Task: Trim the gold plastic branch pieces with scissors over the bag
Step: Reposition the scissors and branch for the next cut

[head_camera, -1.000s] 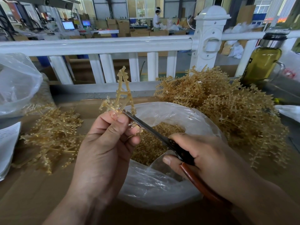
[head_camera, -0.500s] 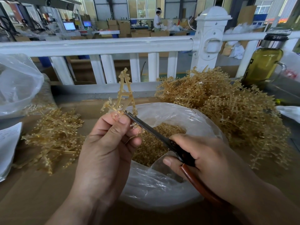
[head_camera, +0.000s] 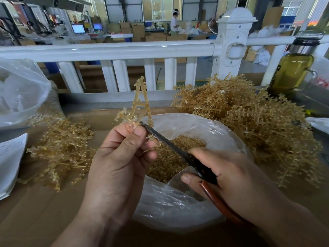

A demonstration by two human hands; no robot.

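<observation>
– Two hands at work, and we start with the left hand point(head_camera: 115, 166): thumb and fingers pinching the branch point(head_camera: 140, 106) at its lower end, holding it upright.

– We see it. Ladder-shaped piece, narrowing to the top, with small knobby stubs sticking out just above the thumb.

– Now the right hand point(head_camera: 227, 177), fingers curled round the scissors point(head_camera: 170, 145). Black pivot by the knuckles, one red-brown handle running out below the palm.

– Blade goes up and to the left, tip meeting the branch right beside the left thumb. Whether the blades are parted there, we cannot tell.

– Below all this sits the bag point(head_camera: 178, 207): clear plastic, mouth wide open, resting on cardboard point(head_camera: 35, 211) between the two wrists.

– And inside it we have a heap of small gold bits point(head_camera: 169, 157), lying under the blade.

– Moving outward. On the right, just beside the bag, the right pile point(head_camera: 258, 125): a big tangle of gold branches, heaped high.

– The left pile point(head_camera: 62, 150) is smaller and flatter, spread on the cardboard to the left of the left hand.

– Far left we spot a second bag point(head_camera: 21, 93), clear and crumpled, with paper point(head_camera: 8, 157) below it at the edge.

– Behind everything runs a white rail point(head_camera: 106, 50), post and balusters.

– At the right end of it stands a bottle point(head_camera: 292, 68), yellow-green liquid, dark cap.

– Beyond the rail, well off, one person point(head_camera: 175, 20) in white stands among cartons.
</observation>
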